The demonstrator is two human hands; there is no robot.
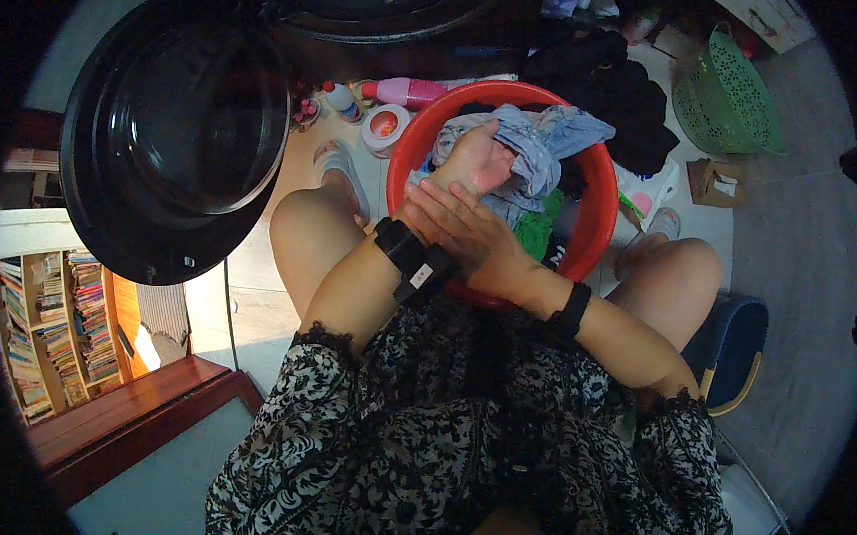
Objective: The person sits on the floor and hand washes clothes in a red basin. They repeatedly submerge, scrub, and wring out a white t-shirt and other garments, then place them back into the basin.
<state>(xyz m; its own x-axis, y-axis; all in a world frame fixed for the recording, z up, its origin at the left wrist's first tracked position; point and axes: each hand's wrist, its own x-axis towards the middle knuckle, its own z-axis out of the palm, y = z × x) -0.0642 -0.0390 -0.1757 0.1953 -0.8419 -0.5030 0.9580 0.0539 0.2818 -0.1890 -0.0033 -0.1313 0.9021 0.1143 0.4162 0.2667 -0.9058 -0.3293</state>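
Observation:
My left hand is turned palm up over the red tub, with its fingers apart and foreshortened next to the cloth. No held thing shows in it. Across the left wrist lies my right hand, its fingers stretched out and resting on the skin. Beneath and beyond the hands, the tub holds a heap of laundry: a light blue patterned garment on top, a green cloth and dark pieces lower down. The tub stands between my knees, its near rim partly behind my right hand.
Dark clothes are piled beyond the tub, near a green perforated basket. Left of the tub stand a round white container, a pink bottle and a small white bottle. A large black basin looms at upper left. A blue bin stands at right.

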